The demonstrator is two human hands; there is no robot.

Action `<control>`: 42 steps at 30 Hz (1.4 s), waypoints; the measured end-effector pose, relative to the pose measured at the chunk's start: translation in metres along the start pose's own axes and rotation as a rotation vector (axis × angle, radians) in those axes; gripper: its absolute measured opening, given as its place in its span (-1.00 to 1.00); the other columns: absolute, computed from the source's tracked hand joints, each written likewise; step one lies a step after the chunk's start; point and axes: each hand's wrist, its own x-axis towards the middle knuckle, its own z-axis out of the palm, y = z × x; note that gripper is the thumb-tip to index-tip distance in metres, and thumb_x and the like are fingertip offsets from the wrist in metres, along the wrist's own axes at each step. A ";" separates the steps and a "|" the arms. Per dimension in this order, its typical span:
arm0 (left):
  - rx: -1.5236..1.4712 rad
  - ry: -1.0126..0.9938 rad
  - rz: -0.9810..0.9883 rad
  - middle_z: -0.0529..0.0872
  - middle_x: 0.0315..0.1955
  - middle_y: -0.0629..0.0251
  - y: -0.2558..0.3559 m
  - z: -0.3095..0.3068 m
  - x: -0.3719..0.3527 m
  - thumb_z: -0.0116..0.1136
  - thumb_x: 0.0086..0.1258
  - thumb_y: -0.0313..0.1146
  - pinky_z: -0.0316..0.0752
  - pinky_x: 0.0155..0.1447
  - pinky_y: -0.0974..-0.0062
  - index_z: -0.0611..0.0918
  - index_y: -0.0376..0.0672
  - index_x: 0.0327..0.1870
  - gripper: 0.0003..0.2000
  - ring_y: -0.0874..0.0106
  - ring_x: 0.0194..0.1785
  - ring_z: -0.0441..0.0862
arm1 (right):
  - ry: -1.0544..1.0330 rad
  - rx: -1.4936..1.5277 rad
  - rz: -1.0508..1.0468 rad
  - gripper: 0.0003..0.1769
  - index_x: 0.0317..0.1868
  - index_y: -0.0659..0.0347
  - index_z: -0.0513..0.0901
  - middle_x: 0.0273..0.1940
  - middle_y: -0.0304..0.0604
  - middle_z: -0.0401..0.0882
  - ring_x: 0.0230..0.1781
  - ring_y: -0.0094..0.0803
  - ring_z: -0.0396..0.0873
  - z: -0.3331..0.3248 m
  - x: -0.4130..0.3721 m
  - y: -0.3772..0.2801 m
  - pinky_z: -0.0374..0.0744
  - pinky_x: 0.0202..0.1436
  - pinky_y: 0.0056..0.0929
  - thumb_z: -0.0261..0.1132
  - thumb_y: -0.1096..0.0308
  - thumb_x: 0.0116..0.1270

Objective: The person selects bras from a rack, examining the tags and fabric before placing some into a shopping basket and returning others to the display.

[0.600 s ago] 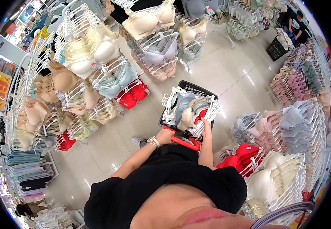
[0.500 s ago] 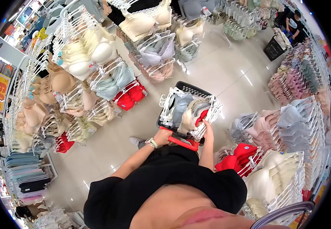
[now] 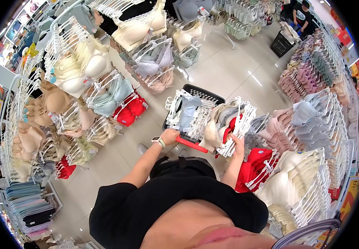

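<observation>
A black shopping basket [image 3: 204, 94] stands in front of my body, its red handle [image 3: 192, 145] swung toward me. My left hand [image 3: 170, 136], with a watch and a bracelet on the wrist, is closed around the left end of that handle. White hangers and a grey-blue bra [image 3: 190, 112] lie inside the basket. At the basket's right side, my right hand [image 3: 236, 148] is closed on a bunch of bras on white hangers [image 3: 219, 124], beige, grey and red. The bunch overlaps the basket's right edge; whether it touches the rim is hidden.
Racks of cream and beige bras [image 3: 78, 64] stand on the left. To the right hang red bras [image 3: 256, 168], cream bras [image 3: 289, 176] and grey-blue bras [image 3: 312, 118]. A person [image 3: 303, 18] is beside another black basket [image 3: 282, 45] at the far right. Tiled floor [image 3: 225, 70] lies between racks.
My right hand and the bunch of bras have moved right, uncovering more hangers in the basket. The basket and my left hand have shifted slightly left in view.
</observation>
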 end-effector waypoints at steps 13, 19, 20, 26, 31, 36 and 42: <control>0.003 -0.228 -0.269 0.64 -0.45 0.08 -0.030 -0.018 0.108 0.23 -0.07 -0.23 0.50 -0.21 0.28 0.62 -0.19 -0.38 -0.74 0.14 -0.34 0.60 | -0.164 -0.085 -0.166 -0.58 -0.13 0.37 0.36 -0.51 -0.10 0.48 -0.59 -0.37 0.50 0.053 -0.043 -0.069 0.54 -0.52 -0.46 0.27 0.53 -0.05; -0.685 0.022 -0.092 0.59 -0.65 0.36 0.102 -0.122 0.097 0.08 0.18 -0.43 0.43 -0.41 0.63 0.53 -0.35 -0.40 -0.86 0.63 -0.51 0.52 | -0.398 -0.387 -0.096 -0.57 -0.19 0.39 0.46 -0.48 -0.15 0.54 -0.51 -0.42 0.56 0.105 -0.053 -0.087 0.57 -0.40 -0.49 0.38 0.56 -0.14; -0.812 -0.017 -0.127 0.61 -0.60 0.31 0.112 -0.130 0.090 0.08 0.13 -0.45 0.43 -0.39 0.61 0.54 -0.35 -0.40 -0.87 0.58 -0.48 0.55 | -0.448 -0.484 -0.107 -0.55 -0.18 0.38 0.47 -0.45 -0.17 0.55 -0.46 -0.43 0.56 0.110 -0.049 -0.081 0.56 -0.35 -0.50 0.41 0.53 -0.16; -1.153 0.004 0.184 0.62 -0.50 0.24 0.104 -0.104 0.075 0.09 0.20 -0.34 0.47 -0.24 0.58 0.49 -0.27 -0.15 -0.74 0.47 -0.40 0.57 | -0.882 -0.858 -0.200 -0.38 -0.07 0.32 0.47 -0.25 -0.14 0.53 -0.21 -0.43 0.48 0.173 -0.055 -0.027 0.45 -0.09 -0.49 0.49 0.35 -0.20; -1.685 0.080 -0.328 0.57 -0.54 0.29 0.125 -0.135 0.067 -0.09 0.34 -0.37 0.47 -0.32 0.60 0.49 -0.26 -0.27 -0.85 0.48 -0.44 0.58 | -1.557 -0.763 0.046 -0.55 -0.12 0.33 0.48 -0.28 -0.09 0.55 -0.24 -0.43 0.49 0.214 -0.063 0.010 0.44 -0.11 -0.46 0.35 0.37 -0.06; -1.974 0.277 -0.153 0.56 -0.47 0.30 0.089 -0.146 0.056 -0.13 0.35 -0.36 0.46 -0.33 0.64 0.47 -0.26 -0.27 -0.83 0.48 -0.40 0.56 | -2.050 -0.654 0.116 -0.71 -0.23 0.37 0.50 -0.40 -0.08 0.56 -0.37 -0.39 0.51 0.255 -0.072 0.033 0.46 -0.23 -0.44 0.23 0.47 -0.02; -1.846 0.378 -0.080 0.52 -0.50 0.30 0.088 -0.198 0.029 -0.14 0.35 -0.34 0.41 -0.30 0.59 0.46 -0.26 -0.29 -0.83 0.48 -0.41 0.50 | -1.976 -1.149 -0.095 -0.76 -0.30 0.32 0.45 -0.46 0.07 0.53 -0.40 -0.07 0.51 0.261 -0.076 0.027 0.46 -0.29 -0.22 0.14 0.28 0.15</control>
